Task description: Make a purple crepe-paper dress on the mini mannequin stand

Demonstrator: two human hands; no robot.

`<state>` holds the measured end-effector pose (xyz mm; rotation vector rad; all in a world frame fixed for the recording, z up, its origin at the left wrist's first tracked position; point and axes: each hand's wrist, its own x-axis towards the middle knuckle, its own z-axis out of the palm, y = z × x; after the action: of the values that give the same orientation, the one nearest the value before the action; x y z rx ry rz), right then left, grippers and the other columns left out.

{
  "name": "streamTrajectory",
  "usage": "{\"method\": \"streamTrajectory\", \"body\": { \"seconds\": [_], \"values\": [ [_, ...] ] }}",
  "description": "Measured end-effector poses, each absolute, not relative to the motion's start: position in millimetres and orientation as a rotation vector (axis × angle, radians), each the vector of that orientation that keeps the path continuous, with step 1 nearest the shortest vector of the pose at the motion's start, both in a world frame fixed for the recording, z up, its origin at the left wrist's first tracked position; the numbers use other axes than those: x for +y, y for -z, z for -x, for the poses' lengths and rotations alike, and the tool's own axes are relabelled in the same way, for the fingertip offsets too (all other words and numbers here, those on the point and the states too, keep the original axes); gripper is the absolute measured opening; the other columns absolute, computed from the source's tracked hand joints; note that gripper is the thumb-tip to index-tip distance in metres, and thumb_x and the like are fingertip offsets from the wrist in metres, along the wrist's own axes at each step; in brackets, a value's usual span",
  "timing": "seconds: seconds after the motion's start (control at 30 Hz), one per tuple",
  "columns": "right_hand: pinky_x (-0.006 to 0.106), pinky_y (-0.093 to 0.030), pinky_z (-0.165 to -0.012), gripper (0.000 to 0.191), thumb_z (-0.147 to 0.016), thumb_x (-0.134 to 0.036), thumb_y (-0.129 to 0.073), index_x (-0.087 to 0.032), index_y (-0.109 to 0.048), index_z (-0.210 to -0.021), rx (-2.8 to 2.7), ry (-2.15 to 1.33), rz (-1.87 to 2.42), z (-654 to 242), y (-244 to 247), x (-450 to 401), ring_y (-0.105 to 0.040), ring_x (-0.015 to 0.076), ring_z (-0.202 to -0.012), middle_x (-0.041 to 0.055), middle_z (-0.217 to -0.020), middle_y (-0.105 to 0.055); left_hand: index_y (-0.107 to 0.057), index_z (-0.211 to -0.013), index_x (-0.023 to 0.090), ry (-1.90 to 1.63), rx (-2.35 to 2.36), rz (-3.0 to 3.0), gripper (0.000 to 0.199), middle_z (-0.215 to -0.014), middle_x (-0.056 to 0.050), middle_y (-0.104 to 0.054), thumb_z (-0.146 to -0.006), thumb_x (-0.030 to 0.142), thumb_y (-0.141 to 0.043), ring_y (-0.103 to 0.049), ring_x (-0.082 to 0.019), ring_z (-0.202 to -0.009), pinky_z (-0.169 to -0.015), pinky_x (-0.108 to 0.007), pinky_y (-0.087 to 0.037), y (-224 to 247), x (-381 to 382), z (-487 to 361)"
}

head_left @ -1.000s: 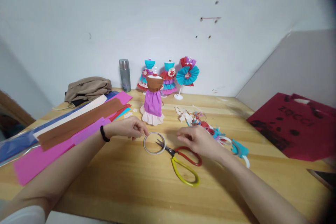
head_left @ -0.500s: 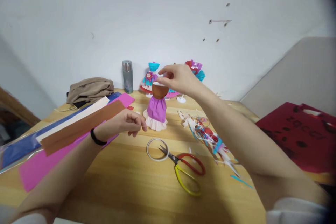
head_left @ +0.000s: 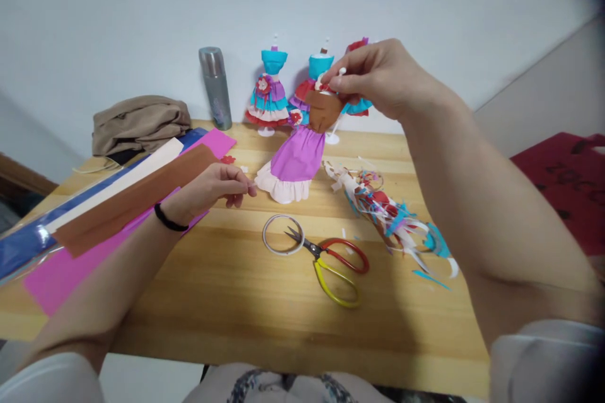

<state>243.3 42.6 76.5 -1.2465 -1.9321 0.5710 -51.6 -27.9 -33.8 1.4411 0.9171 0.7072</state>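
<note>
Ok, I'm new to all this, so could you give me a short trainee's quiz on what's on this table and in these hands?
1. True or false: the tips of the scissors lie within the ring.
2. Which holds the brown-topped dress form near its neck?
A) the left hand
B) the right hand
C) both hands
3. Fill in the missing word: the scissors have one red handle and one ____ handle.

Key: 1 true; 2 B; 3 yellow
</note>
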Motion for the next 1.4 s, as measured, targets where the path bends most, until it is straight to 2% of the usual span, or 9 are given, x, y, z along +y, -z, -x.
{"method": "streamTrajectory", "body": {
  "seconds": [0.13, 0.27, 0.37, 0.57, 0.67, 0.83, 1.03, 1.27, 1.4],
  "values": [
    [0.03, -0.055, -0.064, 0.017, -0.071, -0.018, -0.074, -0.027, -0.078, -0.085, -1.876, -0.595, 1.157, -249, -76, 41, -0.071, 0.0212, -0.081, 0.0023, -0.085, -0.077, -0.069, -0.064, 0.013, -0.658, 0.911, -1.421, 0.01, -0.075, -0.005, -0.073, -0.07, 0.021, -0.072, -0.054, -0.007, -0.049, -0.045, -0.018, -0.041, 39, -29, 48],
    [0.037, -0.057, -0.083, 0.02, -0.066, -0.022, -0.074, -0.032, -0.077, -0.083, -1.916, -0.643, 1.115, -248, -81, 28, -0.071, 0.0264, -0.1, 0.0012, -0.094, -0.077, -0.068, -0.063, 0.014, -0.654, 0.918, -1.405, 0.01, -0.075, -0.005, -0.073, -0.069, 0.02, -0.072, -0.055, -0.007, -0.048, -0.044, -0.018, -0.041, 42, -28, 46],
    [0.036, -0.055, -0.083, 0.021, -0.066, -0.026, -0.074, -0.035, -0.077, -0.085, -1.954, -0.66, 1.099, -249, -84, 22, -0.072, 0.025, -0.099, 0.0, -0.095, -0.076, -0.07, -0.065, 0.014, -0.665, 0.928, -1.399, 0.008, -0.074, -0.005, -0.073, -0.07, 0.021, -0.071, -0.055, -0.007, -0.048, -0.043, -0.018, -0.041, 46, -25, 46],
    [0.034, -0.046, -0.061, 0.006, -0.065, -0.034, -0.073, -0.031, -0.071, -0.07, -2.0, -0.445, 1.215, -240, -88, 20, -0.068, 0.0212, -0.074, 0.0026, -0.075, -0.071, -0.07, -0.062, 0.014, -0.646, 0.917, -1.408, 0.01, -0.072, -0.005, -0.073, -0.068, 0.022, -0.073, -0.055, -0.008, -0.047, -0.042, -0.018, -0.041, 49, -20, 45],
    [0.031, -0.033, -0.051, 0.015, -0.07, -0.037, -0.068, -0.027, -0.062, -0.061, -2.077, -0.259, 1.253, -229, -88, 23, -0.056, 0.0164, -0.059, 0.0022, -0.059, -0.059, -0.071, -0.063, 0.014, -0.659, 0.928, -1.39, 0.01, -0.073, -0.006, -0.073, -0.068, 0.022, -0.073, -0.055, -0.007, -0.047, -0.043, -0.018, -0.041, 48, -20, 45],
    [0.026, -0.025, -0.051, 0.022, -0.07, -0.033, -0.066, -0.019, -0.059, -0.056, -2.106, -0.099, 1.223, -215, -88, 34, -0.04, 0.0094, -0.054, -0.0029, -0.05, -0.045, -0.073, -0.067, 0.013, -0.67, 0.951, -1.38, 0.009, -0.073, -0.006, -0.073, -0.068, 0.022, -0.074, -0.056, -0.008, -0.049, -0.045, -0.019, -0.042, 50, -19, 48],
    [0.023, -0.024, -0.054, 0.024, -0.072, -0.032, -0.066, -0.011, -0.062, -0.061, -2.075, -0.025, 1.313, -204, -88, 38, -0.046, 0.009, -0.063, 0.0011, -0.063, -0.061, -0.074, -0.067, 0.014, -0.657, 0.964, -1.401, 0.01, -0.064, -0.004, -0.068, -0.068, 0.024, -0.073, -0.054, -0.008, -0.048, -0.045, -0.019, -0.041, 54, -16, 51],
    [0.026, -0.023, -0.051, 0.023, -0.075, -0.027, -0.067, -0.012, -0.061, -0.059, -2.088, 0.16, 1.382, -192, -90, 38, -0.034, 0.0074, -0.057, 0.0029, -0.059, -0.062, -0.073, -0.067, 0.013, -0.656, 0.987, -1.376, 0.011, -0.069, -0.005, -0.07, -0.068, 0.024, -0.074, -0.055, -0.008, -0.05, -0.047, -0.02, -0.042, 57, -15, 51],
    [0.026, -0.024, -0.052, 0.02, -0.074, -0.028, -0.07, -0.013, -0.064, -0.062, -2.089, 0.177, 1.41, -188, -95, 38, -0.039, 0.0077, -0.056, 0.0028, -0.06, -0.06, -0.071, -0.065, 0.013, -0.637, 0.99, -1.336, 0.011, -0.073, -0.005, -0.071, -0.065, 0.023, -0.075, -0.055, -0.007, -0.05, -0.045, -0.019, -0.04, 58, -14, 50]
  ]
}}
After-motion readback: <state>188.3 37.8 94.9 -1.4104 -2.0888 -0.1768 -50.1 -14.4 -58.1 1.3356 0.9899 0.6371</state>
